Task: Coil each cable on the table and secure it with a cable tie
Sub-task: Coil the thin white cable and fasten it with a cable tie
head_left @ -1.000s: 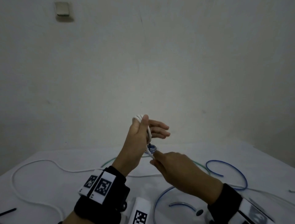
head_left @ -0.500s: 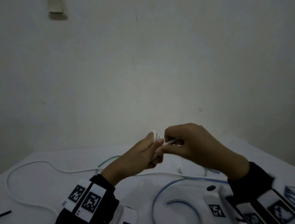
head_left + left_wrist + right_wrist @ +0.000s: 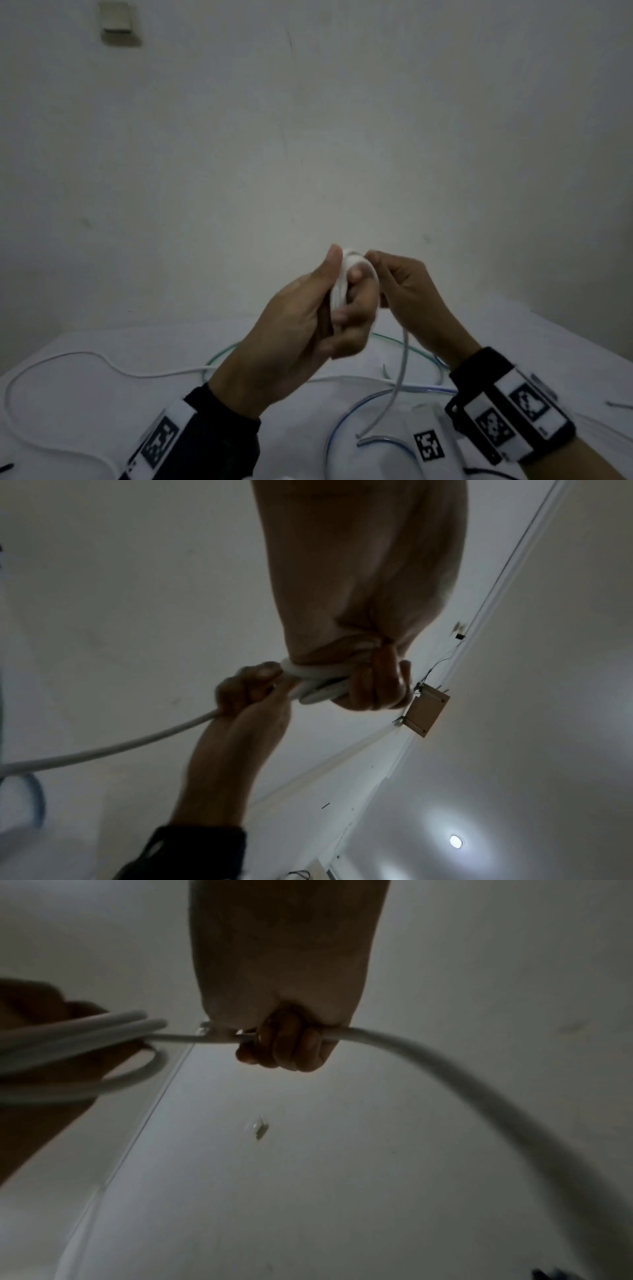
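Observation:
My left hand (image 3: pixel 329 301) is raised above the table and grips a small coil of white cable (image 3: pixel 342 277), several loops between thumb and curled fingers. In the left wrist view the coil (image 3: pixel 318 680) sits in the fist. My right hand (image 3: pixel 387 274), just right of the coil, grips the same cable's running strand (image 3: pixel 377 1042), which hangs down to the table (image 3: pixel 400 373). The white cable's loose length (image 3: pixel 85 356) trails across the table's left side.
On the white table (image 3: pixel 548 342) lie a blue cable (image 3: pixel 346 414) curved at front centre, a green cable (image 3: pixel 222 353) behind my hands, and a thin black strip (image 3: pixel 7 466) at the left edge. A bare wall stands behind.
The right hand went from below the left hand up over the coil and now holds the strand beside the coil's top. The left hand's fingers have curled round the loops.

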